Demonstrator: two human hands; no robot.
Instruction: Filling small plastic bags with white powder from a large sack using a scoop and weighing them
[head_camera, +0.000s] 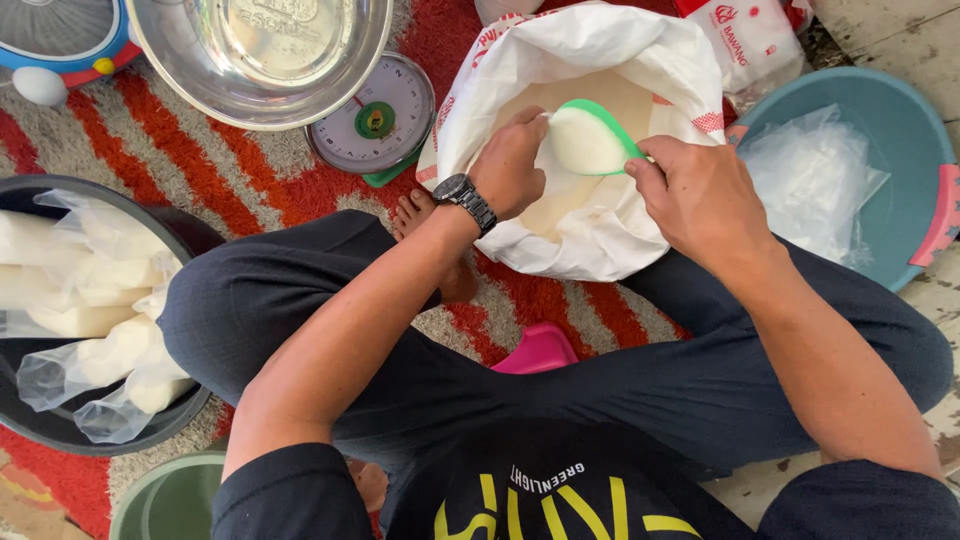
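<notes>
My right hand (700, 195) grips a heaped green scoop (590, 138) over the white sack (590, 240), my left hand (508, 165) pinches a bag there, filled bags (90, 320) already left of the sack, plenty of powder remaining.

1. Bright, even daylight; no hard-edged shadows.
2. Soft shade under the legs and on the red-and-cream striped rug (200, 170).
3. Mild glare on the round shiny steel bowl (262, 55) and the crumpled clear plastic bags (810, 175) in the teal plastic basin (915, 130).
4. White powder in the green plastic scoop (590, 138) nearly blown out.
5. Focus sharp overall; slight wide-angle stretch toward the corners.
</notes>
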